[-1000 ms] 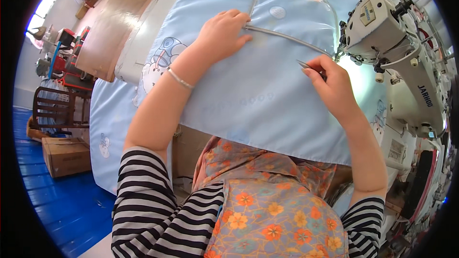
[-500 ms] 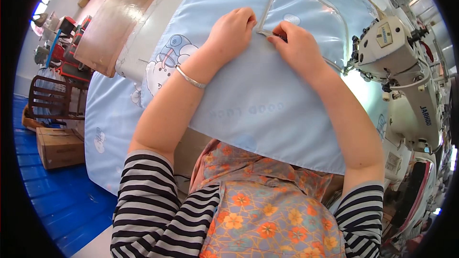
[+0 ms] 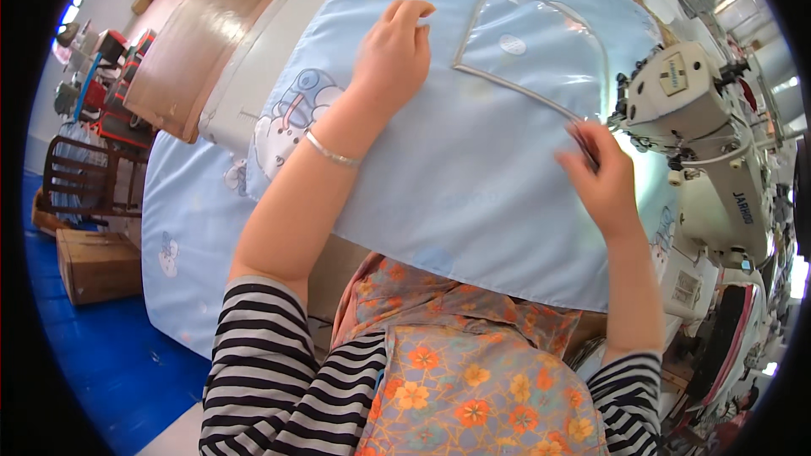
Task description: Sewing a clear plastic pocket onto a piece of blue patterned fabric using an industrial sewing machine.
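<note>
A large light blue cloth (image 3: 422, 160) with cartoon prints spreads over the sewing table in front of me. Sewn or laid on it is a clear plastic panel (image 3: 549, 42) with a grey edging (image 3: 515, 87) and a small white oval sticker (image 3: 512, 44). My left hand (image 3: 394, 55) is over the cloth, left of the panel, its fingers loosely bent and apart, holding nothing. Near the panel's lower right corner, my right hand (image 3: 604, 171) grips a small dark tool (image 3: 584, 149), blurred by motion. A sewing machine (image 3: 676, 89) stands just right of that hand, its light on the cloth.
A brown wooden board (image 3: 207, 34) lies beyond the table's left side. Farther left are a wooden chair (image 3: 72, 173) and a cardboard box (image 3: 97, 266) on a blue floor (image 3: 127, 371). Part of the cloth hangs over the table's left edge.
My right hand has moved right and nearer me, from the panel's left corner toward the machine, keeping the dark tool. My left hand has shifted slightly left, its fingers loosening away from the corner.
</note>
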### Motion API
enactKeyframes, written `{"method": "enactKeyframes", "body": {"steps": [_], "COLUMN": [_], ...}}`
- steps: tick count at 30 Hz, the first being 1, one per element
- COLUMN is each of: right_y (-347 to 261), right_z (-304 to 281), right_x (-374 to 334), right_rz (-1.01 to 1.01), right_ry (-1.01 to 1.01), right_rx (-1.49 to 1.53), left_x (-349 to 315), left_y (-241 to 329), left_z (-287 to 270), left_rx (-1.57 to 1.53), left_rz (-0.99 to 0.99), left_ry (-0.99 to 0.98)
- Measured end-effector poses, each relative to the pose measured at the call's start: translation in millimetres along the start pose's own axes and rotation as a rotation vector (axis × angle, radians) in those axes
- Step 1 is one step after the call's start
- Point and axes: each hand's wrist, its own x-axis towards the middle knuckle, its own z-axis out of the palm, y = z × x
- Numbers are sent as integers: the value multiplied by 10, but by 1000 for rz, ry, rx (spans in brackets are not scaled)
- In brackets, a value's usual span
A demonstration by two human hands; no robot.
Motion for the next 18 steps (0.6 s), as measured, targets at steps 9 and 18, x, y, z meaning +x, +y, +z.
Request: {"method": "enactKeyframes", "body": {"steps": [9,18], "right_y": [1419,1490], "right_z": [-1319,-1158], "right_x": [-2333,-1202], "right_rz": [605,403], "right_ry": [676,423], "right_rx": [-185,-84], "left_x": [-1300,-1172], "left_y": [1281,1452], "left_z": [-259,207], "left_rx": [-80,223], "left_rz": [493,494], "left_ry": [-857,-743]}}
